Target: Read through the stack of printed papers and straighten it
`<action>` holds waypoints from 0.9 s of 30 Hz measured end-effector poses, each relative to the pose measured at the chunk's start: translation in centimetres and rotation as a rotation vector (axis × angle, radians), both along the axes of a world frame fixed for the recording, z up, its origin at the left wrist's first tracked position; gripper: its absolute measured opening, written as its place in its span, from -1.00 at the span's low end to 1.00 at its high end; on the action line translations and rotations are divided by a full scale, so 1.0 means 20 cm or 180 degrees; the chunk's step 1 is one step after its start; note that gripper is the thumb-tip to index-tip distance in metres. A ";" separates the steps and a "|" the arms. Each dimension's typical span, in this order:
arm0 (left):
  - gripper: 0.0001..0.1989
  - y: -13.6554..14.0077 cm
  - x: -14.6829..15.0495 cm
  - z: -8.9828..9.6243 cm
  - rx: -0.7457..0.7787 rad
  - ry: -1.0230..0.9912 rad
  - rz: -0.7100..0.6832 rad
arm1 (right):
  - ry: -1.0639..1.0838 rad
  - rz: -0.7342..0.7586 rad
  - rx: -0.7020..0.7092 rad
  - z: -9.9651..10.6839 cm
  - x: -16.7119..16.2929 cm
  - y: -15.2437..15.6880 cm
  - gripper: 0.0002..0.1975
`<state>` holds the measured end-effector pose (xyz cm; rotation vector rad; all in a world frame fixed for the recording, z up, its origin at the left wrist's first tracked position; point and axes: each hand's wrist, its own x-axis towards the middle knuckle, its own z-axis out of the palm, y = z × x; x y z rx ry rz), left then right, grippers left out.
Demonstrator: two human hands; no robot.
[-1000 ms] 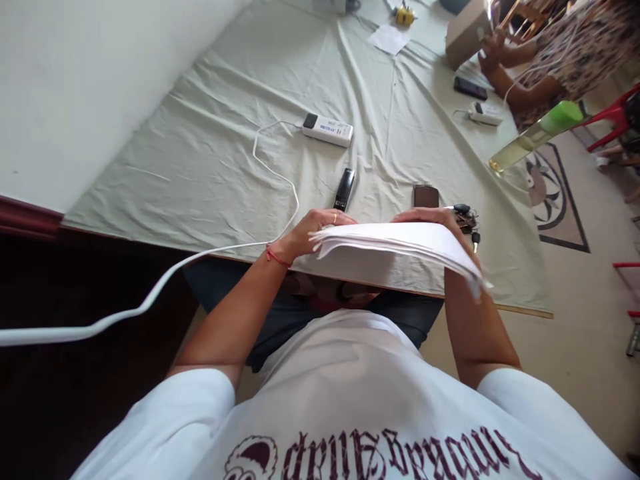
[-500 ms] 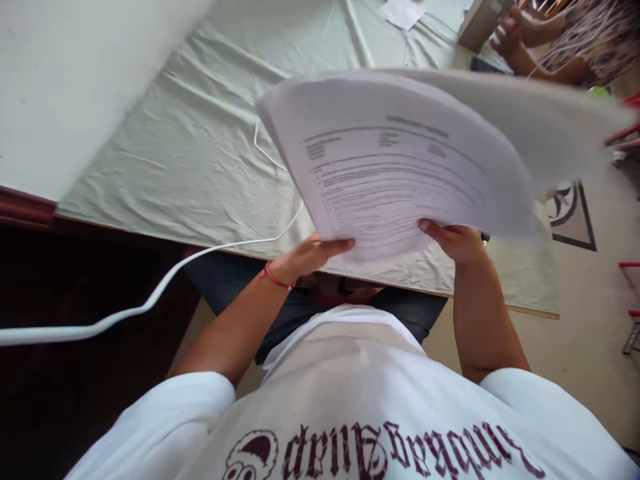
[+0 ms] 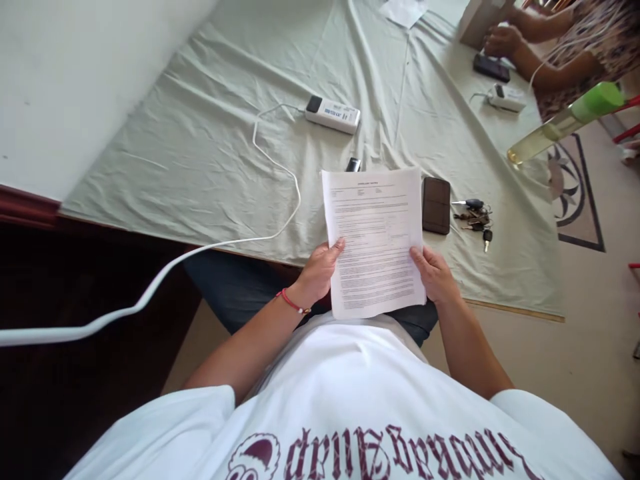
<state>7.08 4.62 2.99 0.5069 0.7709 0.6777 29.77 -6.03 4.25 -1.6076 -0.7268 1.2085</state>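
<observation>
Printed paper (image 3: 376, 247) — long axis pointing forward, heading (image 3: 368, 183) at top

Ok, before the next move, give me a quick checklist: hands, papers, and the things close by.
1. Left hand has hold of the papers: ok, thumb over their left edge.
2. Right hand has hold too: ok, thumb over the right edge.
3. White cable free of hands and papers: ok, it runs to the left of them in view.
4. Small black object fully visible: not ok, the papers hide all but its far end.
5. Keys uncovered: ok, they lie right of the dark flat case.
6. Sheet count: cannot tell, only the top page can be seen.
</observation>
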 end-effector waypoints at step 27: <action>-0.51 -0.08 0.03 0.09 0.0328 -0.0122 -0.0822 | -0.3850 0.1675 0.1023 0.38 -0.03 0.63 -0.57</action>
